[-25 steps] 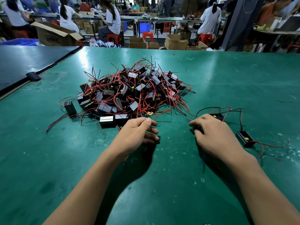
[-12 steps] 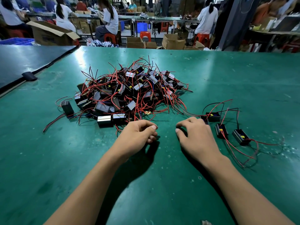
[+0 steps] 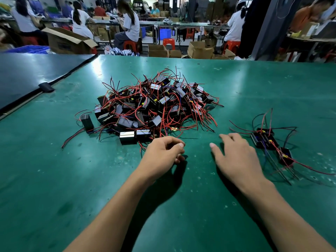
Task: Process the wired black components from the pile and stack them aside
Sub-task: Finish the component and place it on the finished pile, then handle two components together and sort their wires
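A tangled pile of small black box components with red and black wires (image 3: 152, 108) lies in the middle of the green table (image 3: 254, 91). To the right sit three separated components (image 3: 267, 140) with their wires trailing toward me. My left hand (image 3: 163, 155) rests just below the pile, fingers loosely curled, holding nothing. My right hand (image 3: 234, 155) hovers low over the bare table between the pile and the separated group, fingers spread and relaxed, empty.
A dark blue table (image 3: 27, 75) adjoins on the left, with a black clip (image 3: 46, 87) at the seam. Beyond the far edge stand cardboard boxes (image 3: 200, 50), red stools and seated workers.
My right hand let go of a component at the right group and drew back left toward the centre, now with its fingers spread. My left hand barely moved.
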The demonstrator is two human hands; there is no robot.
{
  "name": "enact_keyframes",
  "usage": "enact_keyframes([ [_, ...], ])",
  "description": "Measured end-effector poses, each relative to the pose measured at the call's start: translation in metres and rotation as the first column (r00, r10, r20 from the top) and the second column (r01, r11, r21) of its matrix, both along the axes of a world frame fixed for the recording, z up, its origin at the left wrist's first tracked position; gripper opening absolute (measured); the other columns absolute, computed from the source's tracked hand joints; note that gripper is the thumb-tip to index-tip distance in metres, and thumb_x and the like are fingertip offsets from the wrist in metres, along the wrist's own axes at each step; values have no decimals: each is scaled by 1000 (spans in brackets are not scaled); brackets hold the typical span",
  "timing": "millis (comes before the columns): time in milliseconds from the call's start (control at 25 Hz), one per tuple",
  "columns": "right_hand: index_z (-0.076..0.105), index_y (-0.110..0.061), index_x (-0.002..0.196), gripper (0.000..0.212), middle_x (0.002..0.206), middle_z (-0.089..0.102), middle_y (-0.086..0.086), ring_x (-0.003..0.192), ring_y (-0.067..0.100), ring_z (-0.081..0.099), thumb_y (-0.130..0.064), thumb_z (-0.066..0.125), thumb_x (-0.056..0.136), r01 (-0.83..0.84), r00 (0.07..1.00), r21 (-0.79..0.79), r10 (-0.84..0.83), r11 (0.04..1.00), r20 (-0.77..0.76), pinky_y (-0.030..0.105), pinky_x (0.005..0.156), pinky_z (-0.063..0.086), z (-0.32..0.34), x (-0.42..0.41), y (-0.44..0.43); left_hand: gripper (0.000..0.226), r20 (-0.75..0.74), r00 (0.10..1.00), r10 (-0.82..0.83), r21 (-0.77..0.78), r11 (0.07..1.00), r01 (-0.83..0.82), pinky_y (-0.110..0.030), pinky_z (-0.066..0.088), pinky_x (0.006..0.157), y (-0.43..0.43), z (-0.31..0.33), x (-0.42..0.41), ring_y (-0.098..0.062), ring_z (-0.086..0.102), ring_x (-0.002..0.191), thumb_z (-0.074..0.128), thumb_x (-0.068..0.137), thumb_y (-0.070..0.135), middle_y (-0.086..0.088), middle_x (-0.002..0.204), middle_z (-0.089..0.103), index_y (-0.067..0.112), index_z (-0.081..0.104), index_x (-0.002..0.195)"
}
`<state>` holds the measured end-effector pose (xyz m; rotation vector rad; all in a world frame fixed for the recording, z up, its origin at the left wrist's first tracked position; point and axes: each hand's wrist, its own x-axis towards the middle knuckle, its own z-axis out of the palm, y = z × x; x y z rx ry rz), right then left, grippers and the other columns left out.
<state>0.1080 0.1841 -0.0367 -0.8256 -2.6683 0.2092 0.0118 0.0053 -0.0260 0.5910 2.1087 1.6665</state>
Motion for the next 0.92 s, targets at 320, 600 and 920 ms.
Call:
enact_keyframes([
  [320, 70, -22, 111, 19, 101, 67, -7, 89, 17, 64, -30, 64, 94, -435, 857, 44, 428, 900, -285, 30, 72, 51, -12, -10, -58, 13, -230, 776, 587, 165, 810, -563, -41, 57, 81, -20, 12, -23, -14, 65, 83, 56, 93, 13, 7, 89, 67, 23, 65, 91],
  [600, 72, -17, 110, 21, 98, 65, 0, 83, 19, 59, -22, 71, 89, -473, 732, 233, 526, 850, -433, 32, 72, 47, 3, -51, -68, 17, -325, 750, 577, 59, 803, -593, -33, 52, 89, -24, 3, -26, -16, 61, 94, 59, 88, 12, 0, 102, 68, 20, 67, 100],
  [920, 63, -30, 130, 41, 132, 61, -7, 120, 23, 42, -23, 60, 90, -609, 792, 246, 594, 754, 138, 38, 89, 27, 32, -147, -62, 16, -342, 700, 628, 273, 779, -565, -39, 52, 76, -12, 2, -12, -18, 62, 80, 59, 83, 1, 1, 86, 67, 12, 69, 88],
])
